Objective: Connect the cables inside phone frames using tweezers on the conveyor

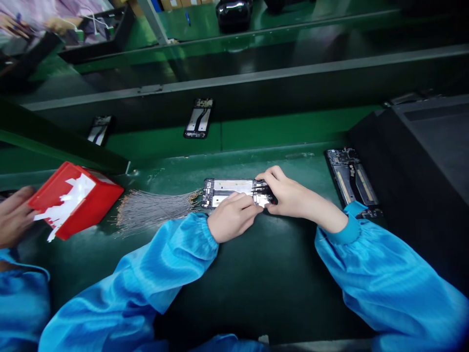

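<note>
An opened smartphone (229, 186) lies lengthwise on the green bench in front of me, its silvery inside facing up. My right hand (287, 191) grips its right end, thumb at the near edge and fingers at the far edge. My left hand (234, 217) is closed over the near side of the phone, its fingertips pressed together by the right end. Whatever those fingertips may hold is hidden. A fanned bundle of thin grey wires (157, 208) with gold-coloured ends lies left of the phone, almost touching it.
At the left, another person's hand (15, 215) is beside a red box (93, 208) with torn white paper on it. More opened phones (199, 119) lie on the green strip behind and one phone (352, 178) at right. A black box (414, 195) stands far right.
</note>
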`<action>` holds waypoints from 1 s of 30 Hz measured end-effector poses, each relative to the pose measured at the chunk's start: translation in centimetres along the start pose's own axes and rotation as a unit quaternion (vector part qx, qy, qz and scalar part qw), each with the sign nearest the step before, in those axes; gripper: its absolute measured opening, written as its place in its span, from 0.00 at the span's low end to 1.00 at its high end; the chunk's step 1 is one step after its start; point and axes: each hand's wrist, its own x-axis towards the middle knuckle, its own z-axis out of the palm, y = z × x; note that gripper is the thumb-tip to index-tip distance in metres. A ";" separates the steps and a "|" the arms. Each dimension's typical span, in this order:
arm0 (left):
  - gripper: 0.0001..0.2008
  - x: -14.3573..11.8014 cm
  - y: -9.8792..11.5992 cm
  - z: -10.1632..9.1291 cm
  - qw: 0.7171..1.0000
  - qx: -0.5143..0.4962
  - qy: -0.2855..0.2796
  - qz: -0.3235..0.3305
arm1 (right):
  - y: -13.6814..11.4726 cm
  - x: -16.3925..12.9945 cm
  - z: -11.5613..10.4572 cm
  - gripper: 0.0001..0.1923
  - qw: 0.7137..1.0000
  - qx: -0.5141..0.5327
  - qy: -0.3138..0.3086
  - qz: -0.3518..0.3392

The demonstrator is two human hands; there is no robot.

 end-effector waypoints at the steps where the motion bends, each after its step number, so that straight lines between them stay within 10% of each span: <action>1: 0.12 -0.1 -0.4 -0.3 1.000 0.006 -0.005 0.007 | 0.1 0.0 0.0 0.29 1.000 0.001 -0.001 -0.003; 30: 0.13 -0.9 -2.6 -0.7 0.997 -0.021 0.006 0.070 | -1.0 0.4 -0.5 0.24 0.996 -0.063 -0.047 0.050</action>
